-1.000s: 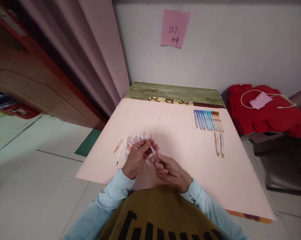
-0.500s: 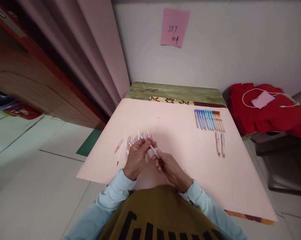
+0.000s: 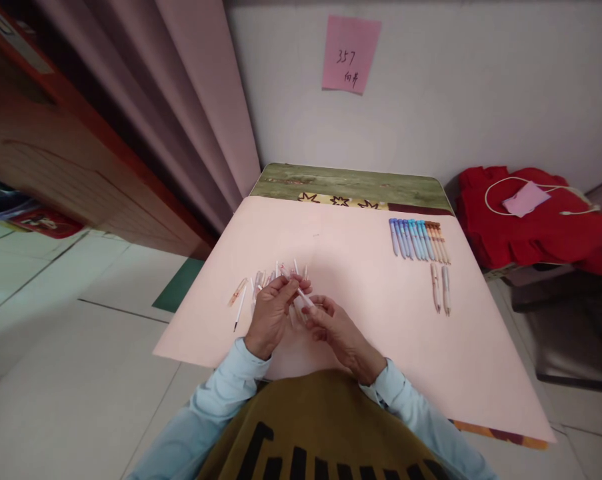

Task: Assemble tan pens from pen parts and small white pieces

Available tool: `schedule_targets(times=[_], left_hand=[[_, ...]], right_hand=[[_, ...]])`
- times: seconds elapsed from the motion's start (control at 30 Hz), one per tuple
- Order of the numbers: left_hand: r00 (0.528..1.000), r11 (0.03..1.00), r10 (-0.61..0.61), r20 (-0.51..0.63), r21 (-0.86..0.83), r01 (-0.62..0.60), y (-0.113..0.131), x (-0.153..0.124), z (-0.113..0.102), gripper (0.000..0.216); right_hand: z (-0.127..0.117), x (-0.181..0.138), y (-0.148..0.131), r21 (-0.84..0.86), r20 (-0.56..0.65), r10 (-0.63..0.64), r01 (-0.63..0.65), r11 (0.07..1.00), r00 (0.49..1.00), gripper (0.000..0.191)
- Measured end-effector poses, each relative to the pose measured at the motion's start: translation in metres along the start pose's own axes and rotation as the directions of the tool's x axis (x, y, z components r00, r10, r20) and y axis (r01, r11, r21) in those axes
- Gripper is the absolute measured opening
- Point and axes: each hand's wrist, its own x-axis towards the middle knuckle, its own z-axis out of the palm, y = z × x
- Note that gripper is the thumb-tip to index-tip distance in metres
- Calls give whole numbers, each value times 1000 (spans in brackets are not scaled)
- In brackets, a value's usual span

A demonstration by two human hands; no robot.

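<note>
My left hand [image 3: 271, 312] is closed, its thumb and fingertips pinching a slim white pen part [image 3: 304, 296] that slants down to the right. At the lower end of that part, my right hand [image 3: 337, 328] has its thumb and forefinger around it in a loose hold. Just beyond and left of my left hand lies a loose pile of white refills [image 3: 240, 311] and clear printed pen barrels [image 3: 237, 292]. Part of this pile is hidden behind my fingers.
A row of pens [image 3: 415, 240] in blue, light blue and brown lies at the table's right side, with two paler pens [image 3: 441, 289] below it. Pink paper [image 3: 381, 347] covers the table. Red cloth [image 3: 485, 227] with a white cable sits beyond the right edge.
My right hand's fingers have loosened and shifted along the lower end of the pen part. My left hand has drawn slightly down and left, still pinching it.
</note>
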Motion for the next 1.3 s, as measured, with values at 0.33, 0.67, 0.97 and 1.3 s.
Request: schedule_targets(times=[0.33, 0.67, 0.97, 1.3], left_hand=[[1000, 1000, -6, 7, 2, 6, -2, 1, -3, 26], [996, 998, 34, -81, -42, -38, 7, 5, -4, 31], [892, 944, 323, -316, 174, -280, 32, 25, -46, 35], [981, 870, 98, -167, 493, -3, 13, 23, -56, 38]], right_hand=[[0, 0, 3, 55, 51, 29, -32, 998, 998, 45], [-4, 4, 7, 2, -60, -29, 29, 1000, 998, 40], [-21, 4, 7, -379, -132, -128, 69, 923, 983, 48], [-9, 27, -3, -925, -78, -378, 75, 373, 923, 24]])
